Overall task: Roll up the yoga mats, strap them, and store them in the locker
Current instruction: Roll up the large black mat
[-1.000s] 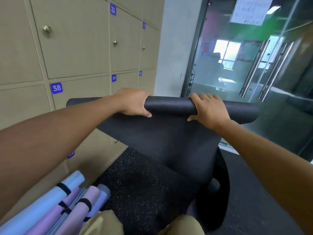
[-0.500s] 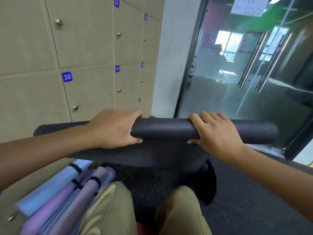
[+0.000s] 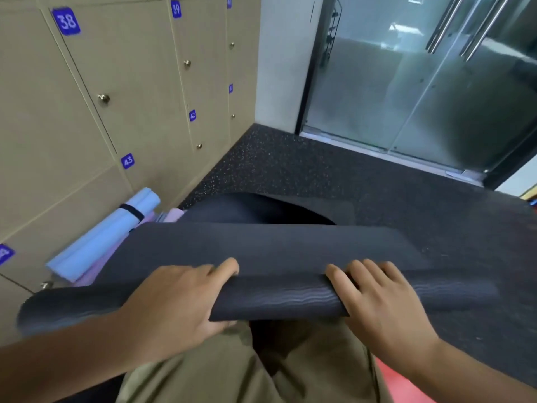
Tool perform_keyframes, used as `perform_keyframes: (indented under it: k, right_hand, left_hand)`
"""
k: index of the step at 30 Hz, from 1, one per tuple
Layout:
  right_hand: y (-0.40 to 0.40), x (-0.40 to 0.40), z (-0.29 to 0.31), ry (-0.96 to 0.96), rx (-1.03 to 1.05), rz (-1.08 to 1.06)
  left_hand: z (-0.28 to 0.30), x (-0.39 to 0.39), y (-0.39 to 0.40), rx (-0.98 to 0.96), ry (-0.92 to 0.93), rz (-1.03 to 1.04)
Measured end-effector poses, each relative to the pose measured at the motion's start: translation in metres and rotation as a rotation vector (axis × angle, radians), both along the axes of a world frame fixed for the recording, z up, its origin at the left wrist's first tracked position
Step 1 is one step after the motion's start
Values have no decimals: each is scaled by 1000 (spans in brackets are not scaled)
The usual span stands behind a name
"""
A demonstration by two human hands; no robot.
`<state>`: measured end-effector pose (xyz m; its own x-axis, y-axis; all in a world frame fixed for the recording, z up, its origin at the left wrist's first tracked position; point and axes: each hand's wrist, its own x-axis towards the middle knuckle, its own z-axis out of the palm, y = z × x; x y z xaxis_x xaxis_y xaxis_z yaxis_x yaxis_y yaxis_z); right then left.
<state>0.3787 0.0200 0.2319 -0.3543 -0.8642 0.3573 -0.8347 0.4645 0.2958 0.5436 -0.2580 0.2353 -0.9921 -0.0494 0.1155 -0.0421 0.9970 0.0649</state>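
The dark mat [image 3: 261, 248] lies low across the person's knees, its near end already wound into a tight roll [image 3: 276, 298] and the rest spilling forward over the speckled floor [image 3: 290, 170] in a loose fold. The left hand [image 3: 174, 298] wraps the roll left of its middle, fingers curled over the top and thumb tucked under; the right hand [image 3: 386, 298] lies on the roll right of its middle, fingers close together and bent over the far side. Spread this way, the two hands likely keep the roll even along its width so it does not cone as it advances — a judgement from the grip.

Left of the mat, against the numbered lockers [image 3: 130, 82], a light blue rolled mat [image 3: 101, 239] with a dark strap leans beside lilac ones [image 3: 171, 215], apparently finished. The glass doors [image 3: 421, 82] stand well beyond the mat.

Half a second ago the roll was held up at chest height with its tail hanging; now it has come down over the lap, and the view tips toward the floor.
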Motion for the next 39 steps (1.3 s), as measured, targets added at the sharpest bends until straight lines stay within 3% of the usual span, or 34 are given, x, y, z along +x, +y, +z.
perform_keyframes:
  k: [3,8,16,21,25,29,34,37,39]
  right_hand:
    - [8,4,-25,-97,81,-16]
    - [12,-1,-51,-207,77,-1]
    - [5,-8,-45,-385,121,10]
    - [7,-8,-53,-369,66,7]
    - [7,-7,-61,-233,-25,40]
    - [2,-13,-68,-211,-47,74]
    - [-5,-29,-68,-235,35,78]
    - [-11,-41,-60,-354,85,86]
    - [-14,-47,-51,-478,132,84]
  left_hand:
    - [-19,7,9,23,-115,-4]
    - [-35,6,18,-77,21,-79]
    - [-46,-3,11,-105,27,-174]
    - [-45,-16,1,34,-128,-202]
    - [-40,-30,-11,263,-373,-135]
    - [-35,-44,-17,491,-442,-101]
    - [-35,-39,-16,359,-270,-164]
    - [-44,-30,-6,72,0,-214]
    - [-55,-26,0,-41,54,-173]
